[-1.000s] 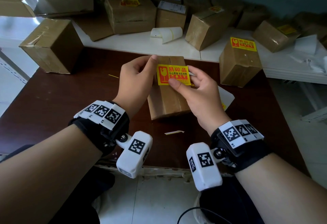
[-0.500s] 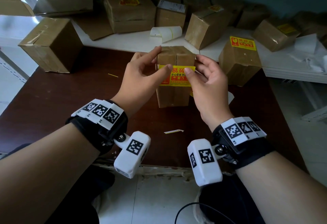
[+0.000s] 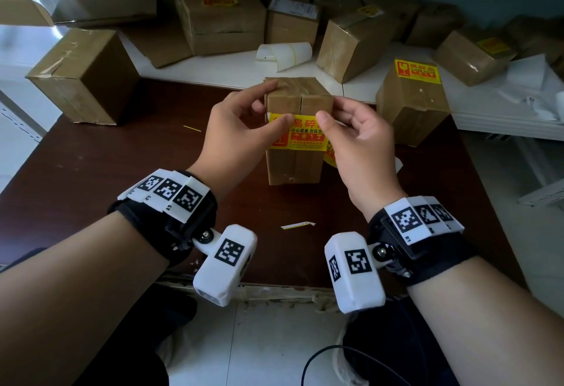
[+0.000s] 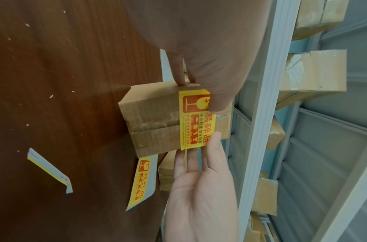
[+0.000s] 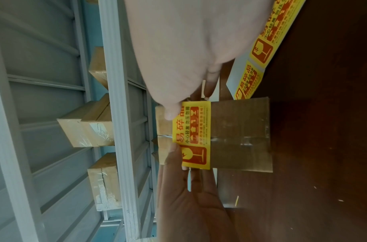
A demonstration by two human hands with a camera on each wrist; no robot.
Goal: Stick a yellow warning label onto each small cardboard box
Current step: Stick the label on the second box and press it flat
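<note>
A small cardboard box [image 3: 294, 166] stands upright on the dark brown table [image 3: 91, 172]. A yellow warning label [image 3: 305, 137] lies across the upper part of its near face. My left hand [image 3: 265, 108] grips the box's left side, its thumb on the label's left end and fingers over the top corner. My right hand [image 3: 332, 111] grips the right side, thumb on the label's right end. The left wrist view shows the label [image 4: 197, 121] on the box [image 4: 153, 117]. In the right wrist view the label [image 5: 194, 135] sits flat on the box [image 5: 238, 135].
A strip of spare labels [image 4: 141, 178] lies behind the box to its right. A paper scrap [image 3: 297, 225] lies near the table's front edge. A large box [image 3: 82, 74] sits at the left, a labelled box [image 3: 412, 102] at the right, several more at the back beside curled backing paper [image 3: 283, 51].
The box went from lying tilted to standing upright. The label, held over it a second ago, now lies on its near face under both thumbs.
</note>
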